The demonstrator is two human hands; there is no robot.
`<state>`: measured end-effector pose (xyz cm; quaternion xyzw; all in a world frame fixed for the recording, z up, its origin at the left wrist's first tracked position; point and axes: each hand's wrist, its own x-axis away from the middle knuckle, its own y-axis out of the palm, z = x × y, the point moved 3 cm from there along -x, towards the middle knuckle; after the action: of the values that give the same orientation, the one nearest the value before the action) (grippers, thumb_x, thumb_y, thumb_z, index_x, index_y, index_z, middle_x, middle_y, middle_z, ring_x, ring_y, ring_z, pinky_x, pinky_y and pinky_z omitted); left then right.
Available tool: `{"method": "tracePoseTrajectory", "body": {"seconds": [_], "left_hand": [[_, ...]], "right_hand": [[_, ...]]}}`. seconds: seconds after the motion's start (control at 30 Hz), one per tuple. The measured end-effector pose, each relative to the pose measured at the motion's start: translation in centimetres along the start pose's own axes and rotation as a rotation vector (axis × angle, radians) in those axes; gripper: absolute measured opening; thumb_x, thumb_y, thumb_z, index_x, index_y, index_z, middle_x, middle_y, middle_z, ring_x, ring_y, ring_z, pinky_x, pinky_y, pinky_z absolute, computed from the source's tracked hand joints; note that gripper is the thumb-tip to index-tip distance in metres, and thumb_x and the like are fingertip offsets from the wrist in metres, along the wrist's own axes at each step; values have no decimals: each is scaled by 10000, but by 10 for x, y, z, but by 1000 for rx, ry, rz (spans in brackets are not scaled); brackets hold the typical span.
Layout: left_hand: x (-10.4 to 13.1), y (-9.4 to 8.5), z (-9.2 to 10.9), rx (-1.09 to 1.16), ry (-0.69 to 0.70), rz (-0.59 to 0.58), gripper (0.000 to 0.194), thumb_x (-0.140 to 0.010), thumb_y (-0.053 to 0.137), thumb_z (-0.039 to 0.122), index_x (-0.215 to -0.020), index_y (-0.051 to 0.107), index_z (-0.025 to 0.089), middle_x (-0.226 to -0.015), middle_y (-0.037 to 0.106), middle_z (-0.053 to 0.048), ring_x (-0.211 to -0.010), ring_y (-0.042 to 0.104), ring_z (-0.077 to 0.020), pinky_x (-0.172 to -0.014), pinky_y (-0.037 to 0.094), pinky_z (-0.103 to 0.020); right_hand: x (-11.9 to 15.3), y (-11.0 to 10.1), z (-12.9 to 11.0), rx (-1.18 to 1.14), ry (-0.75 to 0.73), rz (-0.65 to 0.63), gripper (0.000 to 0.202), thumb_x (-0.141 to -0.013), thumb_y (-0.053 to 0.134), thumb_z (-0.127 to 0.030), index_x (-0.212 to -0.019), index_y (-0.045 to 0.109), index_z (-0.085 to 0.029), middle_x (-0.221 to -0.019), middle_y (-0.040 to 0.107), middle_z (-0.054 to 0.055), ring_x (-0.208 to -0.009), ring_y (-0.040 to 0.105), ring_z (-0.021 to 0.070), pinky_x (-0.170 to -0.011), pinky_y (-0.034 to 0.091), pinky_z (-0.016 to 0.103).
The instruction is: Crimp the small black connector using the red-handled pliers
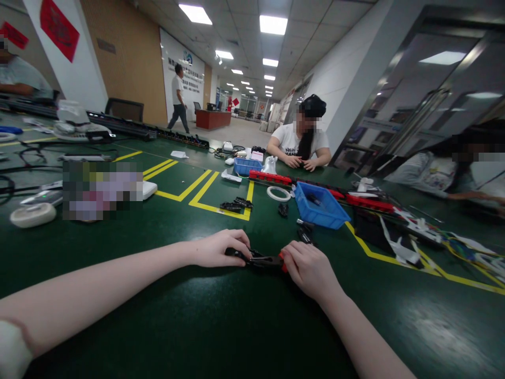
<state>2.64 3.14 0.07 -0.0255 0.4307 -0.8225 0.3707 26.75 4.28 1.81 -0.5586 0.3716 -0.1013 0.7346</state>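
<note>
On the green table, my left hand is closed around a small black part, most of it hidden by the fingers. My right hand grips pliers with red handles. Their dark jaws point left and meet the black part at my left fingertips; whether they bite on it I cannot make out. Just beyond my right hand lie more black pieces. Farther off, a pair of black parts rests inside a yellow-taped outline.
A blue bin with a dark item inside stands beyond my right hand. Near it lie a white tape ring and a red strip. A co-worker sits across the table. White devices and cables occupy the left side.
</note>
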Motion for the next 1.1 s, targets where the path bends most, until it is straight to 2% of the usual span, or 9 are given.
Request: {"method": "tracePoseTrajectory", "body": {"seconds": [0.53,1.1], "left_hand": [[-1,1,1,-29,10,0,190,-918,670,229,-1095,718,180,-1180,585,-88,-1106,595,-218,-984,464,-336],[0,-1,5,-31,-13,1,197,-921,673,247,-1104,722,194,-1169,595,-81,-1102,592,-218,-980,457,-351]], "right_hand": [[0,-1,-2,-13,-2,19,345,-1030,373,-262,-819,633,-177,-825,677,60,-741,578,164,-705,368,314],[-1,1,1,14,-14,24,364,-1025,359,-239,-777,615,-167,-753,644,52,-679,557,157,-676,357,309]]}}
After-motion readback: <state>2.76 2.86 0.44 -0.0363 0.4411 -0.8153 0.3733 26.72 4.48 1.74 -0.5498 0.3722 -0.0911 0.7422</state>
